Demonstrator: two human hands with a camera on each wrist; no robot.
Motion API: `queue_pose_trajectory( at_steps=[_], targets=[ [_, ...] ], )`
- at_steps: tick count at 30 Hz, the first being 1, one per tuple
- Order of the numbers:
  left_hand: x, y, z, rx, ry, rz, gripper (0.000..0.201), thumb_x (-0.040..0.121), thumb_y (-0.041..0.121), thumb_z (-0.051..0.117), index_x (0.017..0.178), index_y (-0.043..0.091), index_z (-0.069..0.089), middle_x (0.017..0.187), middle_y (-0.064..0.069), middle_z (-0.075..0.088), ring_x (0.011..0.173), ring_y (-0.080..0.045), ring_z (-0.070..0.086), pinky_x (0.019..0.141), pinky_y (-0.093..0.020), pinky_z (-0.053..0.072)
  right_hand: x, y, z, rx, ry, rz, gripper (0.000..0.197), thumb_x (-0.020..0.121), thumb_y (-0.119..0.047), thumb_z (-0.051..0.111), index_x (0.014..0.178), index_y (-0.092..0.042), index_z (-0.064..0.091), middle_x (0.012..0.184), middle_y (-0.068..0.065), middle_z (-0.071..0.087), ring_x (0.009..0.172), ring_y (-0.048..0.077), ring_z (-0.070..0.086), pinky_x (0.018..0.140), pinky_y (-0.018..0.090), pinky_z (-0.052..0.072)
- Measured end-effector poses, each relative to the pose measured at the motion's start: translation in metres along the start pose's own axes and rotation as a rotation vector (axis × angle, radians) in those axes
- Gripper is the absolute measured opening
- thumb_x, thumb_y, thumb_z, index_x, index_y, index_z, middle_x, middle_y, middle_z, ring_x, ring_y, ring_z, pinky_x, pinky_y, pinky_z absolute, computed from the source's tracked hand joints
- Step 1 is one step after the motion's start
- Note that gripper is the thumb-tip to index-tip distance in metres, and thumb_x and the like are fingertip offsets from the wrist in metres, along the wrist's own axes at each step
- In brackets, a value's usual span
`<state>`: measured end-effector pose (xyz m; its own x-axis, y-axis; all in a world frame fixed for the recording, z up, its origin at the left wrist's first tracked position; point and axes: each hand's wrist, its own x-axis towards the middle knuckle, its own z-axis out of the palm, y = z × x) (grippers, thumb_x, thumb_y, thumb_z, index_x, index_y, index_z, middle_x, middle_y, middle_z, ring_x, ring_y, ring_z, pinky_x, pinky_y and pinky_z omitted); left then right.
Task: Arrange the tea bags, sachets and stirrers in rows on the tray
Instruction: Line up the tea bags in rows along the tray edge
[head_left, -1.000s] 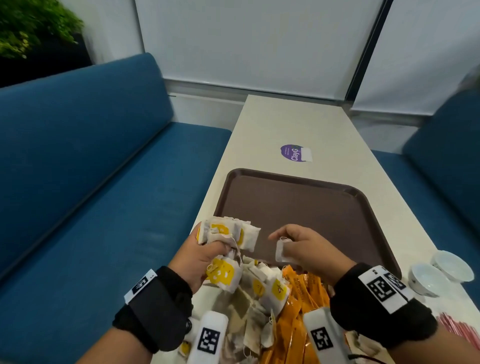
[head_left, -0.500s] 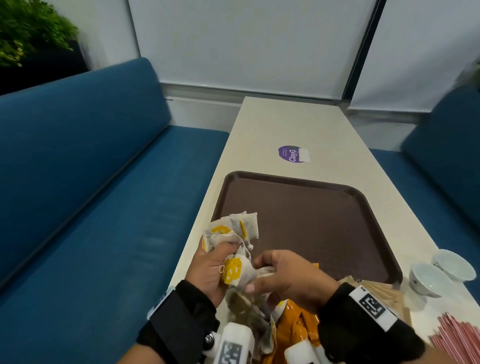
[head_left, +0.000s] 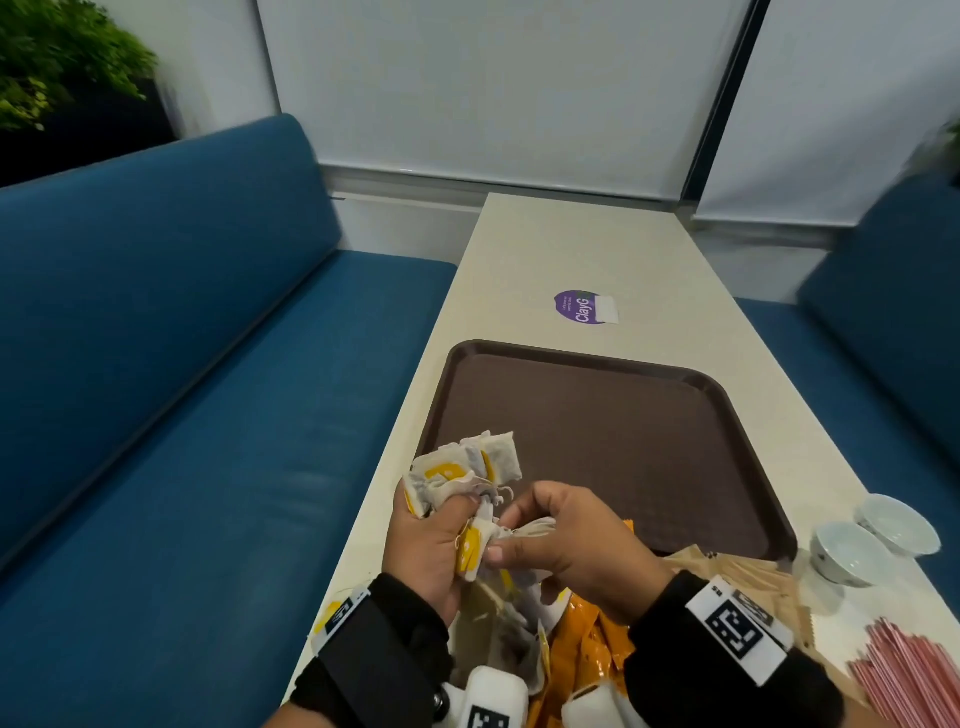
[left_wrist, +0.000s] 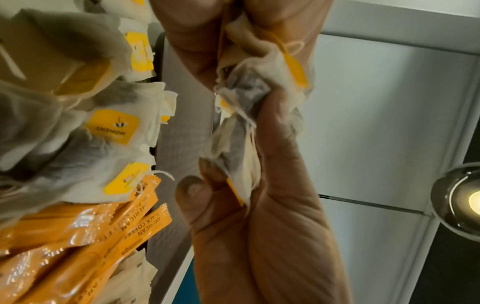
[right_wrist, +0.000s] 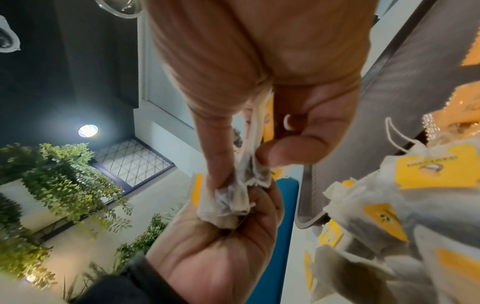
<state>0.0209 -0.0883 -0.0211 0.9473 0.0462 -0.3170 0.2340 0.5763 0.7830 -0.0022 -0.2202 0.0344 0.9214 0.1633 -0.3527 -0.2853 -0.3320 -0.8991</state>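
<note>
Left hand (left_wrist: 259, 216) grips crumpled tea bags (left_wrist: 241, 131); orange sachets (left_wrist: 85, 236) lie beside.

White tea bags (head_left: 464, 467) with yellow tags are bunched inside the curled left fingers (head_left: 457, 512); one crumpled bag (head_left: 524, 530) is pinched between the right fingertips (head_left: 496, 553).
</note>
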Motion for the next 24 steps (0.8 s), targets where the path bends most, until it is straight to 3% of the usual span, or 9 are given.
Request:
queue_pose_trajectory(
  at_steps=[4,7,10,14,17,19,21,24],
  targets=[
    [-0.005,0.006,0.005,-0.132,-0.034,-0.101,0.053,0.064,0.009,0.067,0.116,0.002,0.057,0.092,-0.022,0.064,0.069,-0.03,0.068,0.053,-0.037,0.055,0.001,-0.006,0.0,0.003,-0.006,-0.004,0.029,0.073,-0.013,0.079,0.092,-0.012,0.057,0.094,0.006,0.062,0.067,0.015,0.062,0.043,0.023,0.048],
    [-0.003,0.013,0.001,-0.234,-0.046,-0.163,0.057,0.058,0.01,0.066,0.115,0.004,0.056,0.082,-0.016,0.061,0.055,-0.023,0.065,0.046,-0.033,0.052,0.006,-0.014,-0.012,0.094,-0.019,0.026,0.02,0.081,0.006,0.059,0.094,-0.008,0.053,0.092,0.014,0.056,0.062,0.017,0.058,0.043,0.026,0.048],
    [0.004,0.019,-0.006,-0.249,-0.078,-0.191,0.041,0.062,0.009,0.064,0.103,0.008,0.061,0.083,-0.013,0.062,0.063,-0.022,0.063,0.049,-0.033,0.054,0.017,-0.024,-0.032,0.084,0.031,0.039,0.024,0.083,0.015,0.051,0.094,-0.007,0.051,0.099,0.016,0.051,0.065,0.023,0.058,0.041,0.026,0.051],
    [0.013,0.033,-0.011,-0.272,-0.102,-0.128,0.024,0.063,0.008,0.061,0.087,0.011,0.065,0.075,-0.005,0.065,0.057,-0.012,0.063,0.046,-0.023,0.053,0.053,-0.036,-0.059,-0.225,0.179,-0.065,0.024,0.082,0.006,0.064,0.085,-0.014,0.053,0.087,0.01,0.057,0.064,0.017,0.06,0.042,0.022,0.049],
    [0.022,0.042,-0.016,-0.287,-0.103,-0.064,0.027,0.062,0.008,0.063,0.088,0.01,0.065,0.078,-0.005,0.067,0.061,-0.011,0.065,0.052,-0.02,0.055,0.09,-0.047,-0.074,-0.532,0.255,-0.125,0.024,0.082,0.0,0.063,0.073,-0.019,0.052,0.08,0.007,0.06,0.061,0.019,0.059,0.043,0.019,0.045],
    [0.031,0.046,-0.021,-0.294,-0.106,-0.045,0.037,0.053,0.01,0.075,0.09,0.009,0.069,0.089,-0.009,0.069,0.072,-0.014,0.067,0.062,-0.024,0.057,0.115,-0.049,-0.079,-0.602,0.225,-0.068,0.02,0.083,0.004,0.057,0.077,-0.014,0.052,0.076,0.005,0.055,0.051,0.016,0.055,0.037,0.019,0.042],
    [0.039,0.047,-0.024,-0.274,-0.075,-0.067,0.052,0.045,0.011,0.083,0.095,0.008,0.07,0.101,-0.012,0.067,0.084,-0.019,0.066,0.07,-0.029,0.057,0.137,-0.052,-0.081,-0.728,0.16,0.012,0.018,0.082,0.004,0.059,0.085,-0.013,0.055,0.079,0.002,0.054,0.052,0.011,0.05,0.036,0.017,0.041],
    [0.049,0.047,-0.025,-0.27,-0.043,-0.087,0.029,0.071,0.006,0.065,0.1,0.008,0.066,0.101,-0.012,0.066,0.085,-0.02,0.063,0.066,-0.029,0.058,0.17,-0.055,-0.082,-0.764,0.081,0.084,0.021,0.085,0.004,0.056,0.094,-0.01,0.067,0.091,0.004,0.059,0.063,0.013,0.053,0.035,0.008,0.036]
  ],
)
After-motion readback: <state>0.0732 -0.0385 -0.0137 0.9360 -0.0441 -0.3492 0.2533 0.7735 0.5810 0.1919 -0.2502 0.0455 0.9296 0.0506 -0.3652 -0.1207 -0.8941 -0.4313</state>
